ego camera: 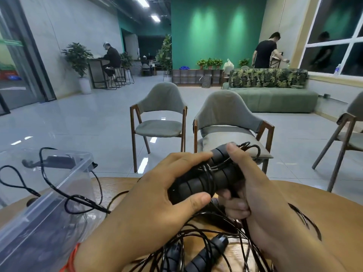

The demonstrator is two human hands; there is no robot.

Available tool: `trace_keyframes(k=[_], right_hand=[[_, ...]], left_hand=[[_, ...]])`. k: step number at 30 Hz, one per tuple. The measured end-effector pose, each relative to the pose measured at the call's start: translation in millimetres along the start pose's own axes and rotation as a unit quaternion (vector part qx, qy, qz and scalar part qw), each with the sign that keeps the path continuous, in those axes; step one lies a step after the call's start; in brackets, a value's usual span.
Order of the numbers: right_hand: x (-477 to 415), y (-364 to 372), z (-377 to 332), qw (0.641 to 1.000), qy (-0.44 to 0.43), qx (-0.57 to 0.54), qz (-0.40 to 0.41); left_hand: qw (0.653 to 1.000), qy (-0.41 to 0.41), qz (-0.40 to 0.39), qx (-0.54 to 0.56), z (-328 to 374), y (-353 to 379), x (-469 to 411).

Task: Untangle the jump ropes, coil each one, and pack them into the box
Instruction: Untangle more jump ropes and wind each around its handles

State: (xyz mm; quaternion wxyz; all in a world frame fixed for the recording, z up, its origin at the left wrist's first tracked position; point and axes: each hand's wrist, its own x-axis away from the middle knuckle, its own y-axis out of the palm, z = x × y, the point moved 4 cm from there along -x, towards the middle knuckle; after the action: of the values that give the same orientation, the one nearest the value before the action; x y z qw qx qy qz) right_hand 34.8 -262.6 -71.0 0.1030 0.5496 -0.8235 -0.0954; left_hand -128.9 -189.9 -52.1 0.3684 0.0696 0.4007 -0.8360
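Both my hands hold a bundle of black foam jump rope handles (204,181) with thin black cord wound around it, above the round wooden table (294,195). My left hand (157,195) grips the bundle from the left, thumb under it. My right hand (255,193) grips its right end, thumb up along the handle top. Below lies a tangle of black cord (216,238) with two more handles (208,252). The clear plastic box (35,209) stands at the left; a cord loop (74,201) hangs over its rim.
Two grey chairs (161,122) stand just beyond the table, another at the right edge (347,138). A green sofa (275,95) sits further back. Two people are far off across the tiled floor.
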Motion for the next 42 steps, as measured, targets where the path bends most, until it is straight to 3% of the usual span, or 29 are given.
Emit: trace_keyframes(k=[7, 11, 16, 21, 26, 29, 34, 42], right_hand=[[4.5, 6.8, 7.0, 0.993, -0.007, -0.089, 0.076], [6.5, 4.9, 4.8, 0.990, -0.034, -0.091, 0.099], [7.4, 7.9, 2.4, 0.989, -0.054, -0.091, 0.106], [7.1, 8.8, 3.7, 0.988, -0.071, -0.080, 0.115], [6.3, 16.1, 3.5, 0.997, -0.066, 0.020, 0.041], [11.5, 29.3, 3.8, 0.980, -0.105, 0.167, -0.007], [13.3, 31.8, -7.4, 0.959, -0.139, 0.247, -0.021], [17.3, 23.0, -15.4, 0.958, -0.138, 0.253, -0.010]], left_hand=[[0.986, -0.016, 0.165, -0.006, 4.5, 23.2, 1.6], [0.982, -0.027, 0.158, 0.100, -1.1, 17.7, 3.5], [0.954, -0.108, 0.098, 0.263, -8.8, 22.2, -1.7], [0.932, -0.147, 0.091, 0.318, -18.5, 22.9, -3.5], [0.929, -0.125, 0.144, 0.316, -12.3, 14.3, -2.6], [0.915, -0.103, 0.185, 0.343, -7.7, 7.0, -2.7], [0.924, -0.091, 0.244, 0.279, -6.6, 0.4, 2.9], [0.960, -0.061, 0.170, 0.214, -1.1, -4.1, 2.6]])
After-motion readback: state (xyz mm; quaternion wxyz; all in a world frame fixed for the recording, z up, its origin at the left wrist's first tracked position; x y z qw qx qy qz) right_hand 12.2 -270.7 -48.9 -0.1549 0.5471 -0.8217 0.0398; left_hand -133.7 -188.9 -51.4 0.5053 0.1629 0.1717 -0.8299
